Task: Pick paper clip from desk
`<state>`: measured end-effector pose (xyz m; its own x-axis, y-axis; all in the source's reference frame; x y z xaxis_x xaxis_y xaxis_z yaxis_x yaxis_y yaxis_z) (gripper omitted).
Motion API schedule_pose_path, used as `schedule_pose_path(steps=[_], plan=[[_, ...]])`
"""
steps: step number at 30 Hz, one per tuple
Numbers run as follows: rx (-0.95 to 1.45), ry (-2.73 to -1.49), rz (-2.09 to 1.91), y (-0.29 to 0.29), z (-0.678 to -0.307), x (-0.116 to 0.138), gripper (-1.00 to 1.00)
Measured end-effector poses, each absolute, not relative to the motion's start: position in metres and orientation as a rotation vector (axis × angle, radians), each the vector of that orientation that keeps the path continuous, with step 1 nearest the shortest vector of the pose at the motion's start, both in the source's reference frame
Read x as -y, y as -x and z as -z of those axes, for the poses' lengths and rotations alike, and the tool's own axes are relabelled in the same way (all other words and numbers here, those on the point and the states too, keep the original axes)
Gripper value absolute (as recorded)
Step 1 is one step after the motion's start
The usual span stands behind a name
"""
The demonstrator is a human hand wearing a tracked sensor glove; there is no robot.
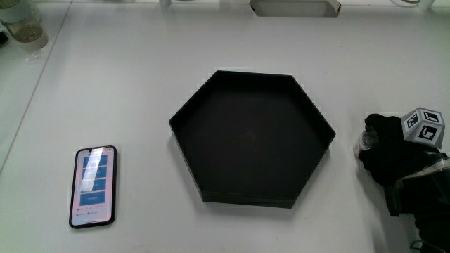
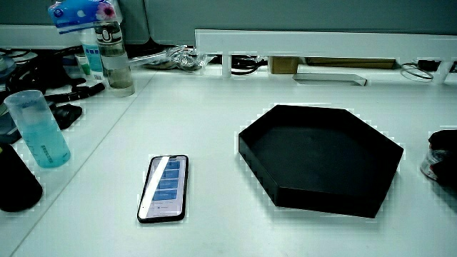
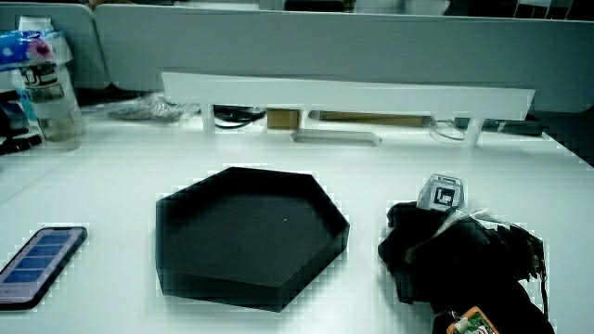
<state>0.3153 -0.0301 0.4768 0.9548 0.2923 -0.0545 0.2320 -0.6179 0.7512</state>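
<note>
The gloved hand (image 1: 394,158) rests low on the white desk beside the black hexagonal tray (image 1: 190,105), with the patterned cube (image 1: 423,126) on its back. In both side views the hand (image 2: 443,153) (image 3: 455,255) stays down at the desk surface next to the tray (image 2: 321,196) (image 3: 223,283). A small pale glint (image 1: 363,144) shows at the hand's edge nearest the tray, and a side view shows it too (image 2: 428,168). I cannot tell whether it is the paper clip. The tray holds nothing that I can see.
A phone (image 1: 93,186) (image 2: 164,187) (image 3: 42,263) with its screen lit lies flat on the desk, apart from the tray. A clear bottle (image 2: 113,53) and a blue tumbler (image 2: 39,128) stand on the adjoining desk. A low white shelf (image 3: 343,93) runs along the partition.
</note>
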Motion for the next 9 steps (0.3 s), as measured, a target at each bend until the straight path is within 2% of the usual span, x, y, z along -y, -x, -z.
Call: schedule_pose_path(steps=[1, 7, 9], plan=[[-0.363, -2.229, -0.144, -0.315, -0.475, 0.033, 1.00], [-0.318, -2.253, -0.191, -0.300, -0.453, 0.047, 1.00], [-0.234, -2.352, -0.191, -0.287, -0.442, 0.051, 1.00]])
